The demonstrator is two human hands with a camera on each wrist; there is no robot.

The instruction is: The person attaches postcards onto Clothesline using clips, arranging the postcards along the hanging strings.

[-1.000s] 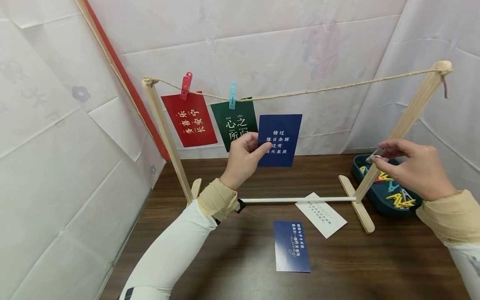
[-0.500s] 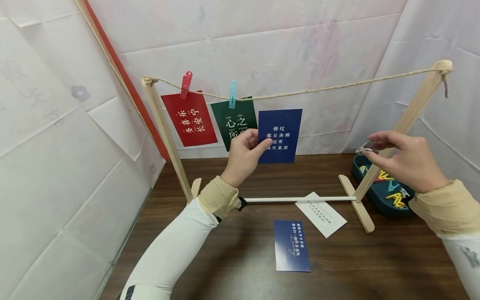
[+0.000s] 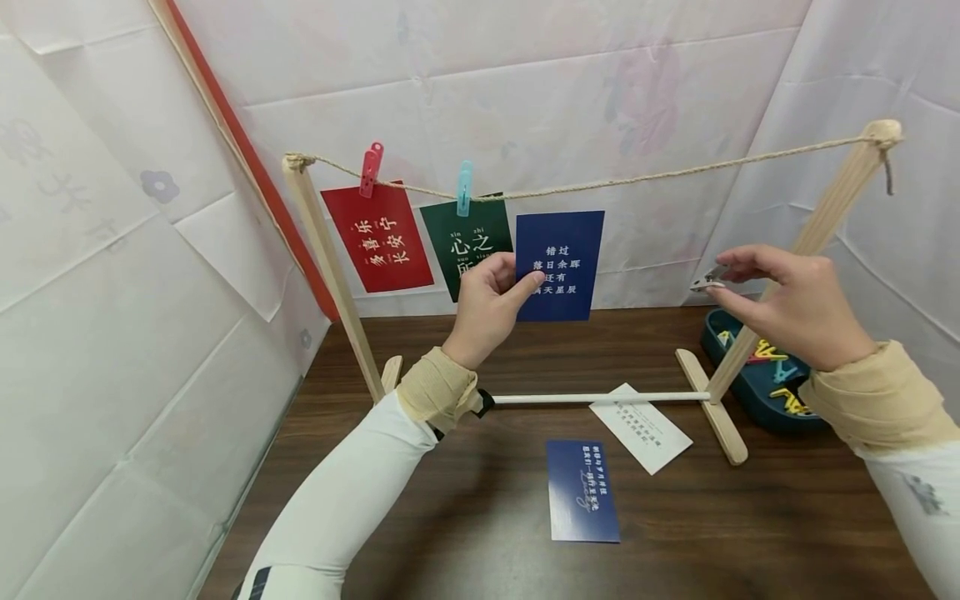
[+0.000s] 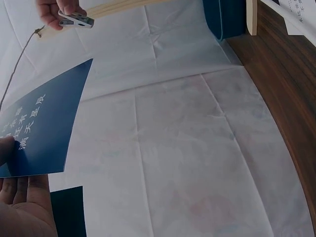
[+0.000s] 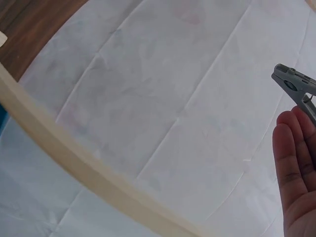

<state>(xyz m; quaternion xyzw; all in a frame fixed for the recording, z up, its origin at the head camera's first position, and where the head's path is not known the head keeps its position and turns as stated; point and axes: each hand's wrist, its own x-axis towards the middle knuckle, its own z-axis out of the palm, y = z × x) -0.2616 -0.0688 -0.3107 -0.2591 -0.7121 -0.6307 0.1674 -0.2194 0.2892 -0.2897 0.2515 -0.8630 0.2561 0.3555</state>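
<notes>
My left hand pinches a blue card by its left edge, thumb in front. The card is upright with white lettering, its top edge a little below the rope. My right hand pinches a grey clothespin to the right of the card, in front of the right post; the right wrist view shows the clothespin beyond the fingertips. On the rope hang a red card under a red clothespin and a green card under a light blue clothespin, partly hidden by my left hand.
Wooden posts hold the rope at both ends, joined low by a white rod. A blue card and a white card lie on the dark table. A dark teal tray of several clothespins stands right.
My right hand has moved left with the grey clothespin, away from above the tray. My left hand has raised the blue card slightly toward the rope.
</notes>
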